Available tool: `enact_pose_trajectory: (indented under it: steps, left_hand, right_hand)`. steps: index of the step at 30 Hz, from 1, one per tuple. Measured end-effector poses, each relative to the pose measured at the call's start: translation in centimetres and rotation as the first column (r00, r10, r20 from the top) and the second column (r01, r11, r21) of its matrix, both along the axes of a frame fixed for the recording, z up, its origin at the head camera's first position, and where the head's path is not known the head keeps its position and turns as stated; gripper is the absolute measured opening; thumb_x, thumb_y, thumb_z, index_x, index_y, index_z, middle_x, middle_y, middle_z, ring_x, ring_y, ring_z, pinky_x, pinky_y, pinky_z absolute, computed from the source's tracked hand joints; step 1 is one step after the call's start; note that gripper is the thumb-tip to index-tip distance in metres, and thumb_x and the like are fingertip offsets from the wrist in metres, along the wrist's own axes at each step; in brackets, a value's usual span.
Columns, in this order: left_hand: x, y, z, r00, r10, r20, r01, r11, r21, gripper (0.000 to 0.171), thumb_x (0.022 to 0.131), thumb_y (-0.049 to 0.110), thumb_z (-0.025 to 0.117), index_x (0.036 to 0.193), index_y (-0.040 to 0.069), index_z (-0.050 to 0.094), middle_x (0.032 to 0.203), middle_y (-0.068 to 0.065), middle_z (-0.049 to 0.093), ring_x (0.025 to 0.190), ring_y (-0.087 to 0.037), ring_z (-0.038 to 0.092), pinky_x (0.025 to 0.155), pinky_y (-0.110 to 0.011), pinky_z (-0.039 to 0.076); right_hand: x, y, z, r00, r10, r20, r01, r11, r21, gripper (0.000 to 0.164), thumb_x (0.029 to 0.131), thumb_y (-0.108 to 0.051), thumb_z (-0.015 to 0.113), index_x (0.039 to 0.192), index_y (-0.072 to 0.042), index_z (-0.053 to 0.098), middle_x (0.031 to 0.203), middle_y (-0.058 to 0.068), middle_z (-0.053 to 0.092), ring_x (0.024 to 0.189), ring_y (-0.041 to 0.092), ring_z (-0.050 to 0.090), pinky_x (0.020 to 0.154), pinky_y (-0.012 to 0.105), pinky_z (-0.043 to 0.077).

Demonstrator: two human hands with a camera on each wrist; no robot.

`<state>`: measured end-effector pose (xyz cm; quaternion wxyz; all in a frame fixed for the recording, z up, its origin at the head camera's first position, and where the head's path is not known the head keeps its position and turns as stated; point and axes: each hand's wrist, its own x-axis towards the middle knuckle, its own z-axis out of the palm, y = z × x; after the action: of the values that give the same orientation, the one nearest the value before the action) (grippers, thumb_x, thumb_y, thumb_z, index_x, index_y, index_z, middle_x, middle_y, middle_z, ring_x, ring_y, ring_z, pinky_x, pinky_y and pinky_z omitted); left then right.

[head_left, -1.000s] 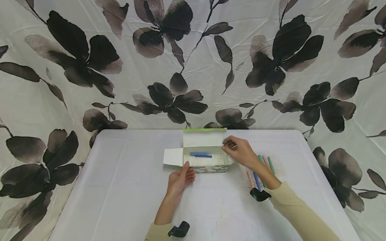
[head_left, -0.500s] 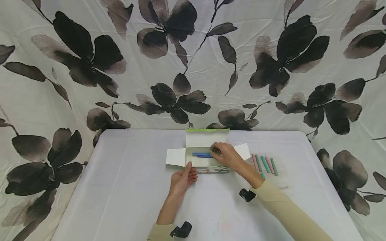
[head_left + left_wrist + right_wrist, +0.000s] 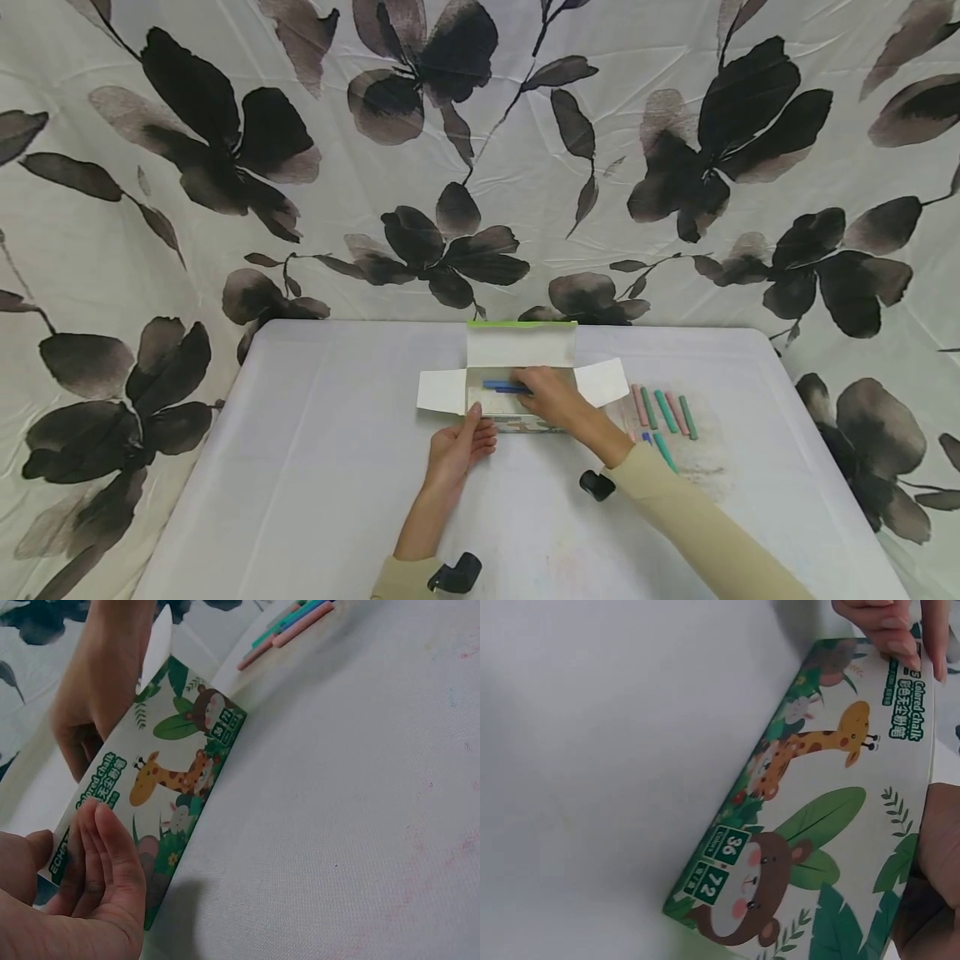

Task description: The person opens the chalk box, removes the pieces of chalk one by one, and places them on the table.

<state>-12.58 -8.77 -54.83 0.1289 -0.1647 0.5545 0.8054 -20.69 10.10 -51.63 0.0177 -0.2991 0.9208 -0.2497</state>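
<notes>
An open white chalk box (image 3: 517, 423) with "Colored chalk" lettering and a giraffe and bear on its front (image 3: 832, 757) sits on the table. My left hand (image 3: 448, 454) holds the near wall at its left end, thumb over the rim and fingers against the printed face. Reaching down into the box from the right is my right hand (image 3: 551, 396). Its fingertips are right by two blue chalk sticks (image 3: 495, 385) that lie inside. Both wrist views have those fingertips hidden behind the front wall, and I cannot tell whether they pinch a stick.
Several pink, green, teal and blue chalk sticks (image 3: 666, 411) lie on the white table (image 3: 322, 467) right of the box, partly behind the right forearm. The box's lid (image 3: 521, 344) stands up at the back; side flaps (image 3: 442, 392) spread outward. A floral cloth (image 3: 555, 167) hangs behind.
My right hand has moved left from the box's right flap down into the box, toward the blue chalk. The left hand keeps its hold on the box. The whole view shifts slightly.
</notes>
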Motion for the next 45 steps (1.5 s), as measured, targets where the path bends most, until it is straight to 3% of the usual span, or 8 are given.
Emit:
enact_pose_trajectory:
  steps: [8, 17, 23, 30, 36, 45]
  left_hand:
    - [0.0, 0.1, 0.1, 1.000, 0.006, 0.001, -0.006, 1.000, -0.005, 0.059, 0.102, 0.041, 0.065, 0.114, -0.017, 0.064, 0.089, -0.007, 0.073, 0.076, -0.008, 0.069, 0.073, -0.019, 0.060]
    - [0.1, 0.2, 0.3, 1.000, 0.004, 0.006, -0.004, 1.000, -0.017, 0.057, 0.103, 0.040, 0.065, 0.113, -0.016, 0.065, 0.091, -0.008, 0.074, 0.076, -0.008, 0.069, 0.074, -0.020, 0.060]
    - [0.2, 0.2, 0.4, 1.000, 0.011, 0.009, -0.011, 1.000, -0.016, 0.057, 0.103, 0.040, 0.065, 0.113, -0.017, 0.065, 0.090, -0.009, 0.074, 0.075, -0.009, 0.069, 0.073, -0.020, 0.060]
    - [0.2, 0.1, 0.4, 1.000, 0.008, 0.002, -0.008, 1.000, -0.018, 0.058, 0.103, 0.041, 0.064, 0.113, -0.017, 0.065, 0.092, -0.009, 0.074, 0.077, -0.010, 0.069, 0.074, -0.021, 0.061]
    - [0.1, 0.3, 0.3, 1.000, 0.014, 0.001, -0.014, 1.000, -0.022, 0.057, 0.103, 0.040, 0.065, 0.112, -0.016, 0.066, 0.092, -0.011, 0.074, 0.077, -0.010, 0.070, 0.075, -0.021, 0.061]
    - [0.0, 0.4, 0.4, 1.000, 0.017, 0.014, -0.017, 0.999, -0.032, 0.057, 0.103, 0.040, 0.065, 0.113, -0.016, 0.065, 0.091, -0.010, 0.075, 0.076, -0.009, 0.069, 0.073, -0.020, 0.061]
  right_hand:
    - [-0.1, -0.6, 0.6, 1.000, 0.023, 0.013, -0.023, 0.997, 0.075, 0.014, 0.088, 0.006, 0.075, 0.102, 0.003, 0.072, 0.095, 0.012, 0.073, 0.081, 0.020, 0.065, 0.075, 0.038, 0.057]
    - [-0.4, -1.2, 1.1, 0.988, 0.079, 0.130, -0.096, 0.987, 0.130, 0.021, 0.087, 0.003, 0.080, 0.106, 0.003, 0.072, 0.100, 0.012, 0.073, 0.091, 0.024, 0.067, 0.084, 0.039, 0.058]
    - [-1.3, -1.8, 0.7, 0.975, 0.125, 0.186, -0.151, 0.980, 0.132, 0.017, 0.087, 0.000, 0.081, 0.102, 0.001, 0.073, 0.095, 0.009, 0.072, 0.085, 0.020, 0.066, 0.081, 0.034, 0.058]
    - [-1.7, -2.0, 0.6, 0.973, 0.139, 0.186, -0.168, 0.974, 0.153, 0.017, 0.086, 0.001, 0.081, 0.102, 0.000, 0.074, 0.094, 0.007, 0.072, 0.083, 0.017, 0.064, 0.081, 0.034, 0.058]
    - [-1.6, -0.8, 1.0, 0.965, 0.185, 0.186, -0.204, 0.974, 0.093, 0.020, 0.088, 0.003, 0.079, 0.107, 0.003, 0.073, 0.101, 0.010, 0.073, 0.091, 0.021, 0.066, 0.085, 0.034, 0.058]
    - [-1.5, 1.5, 1.3, 0.955, 0.209, 0.212, -0.196, 0.977, -0.080, 0.016, 0.090, 0.007, 0.072, 0.106, 0.004, 0.071, 0.097, 0.011, 0.073, 0.088, 0.021, 0.070, 0.079, 0.032, 0.061]
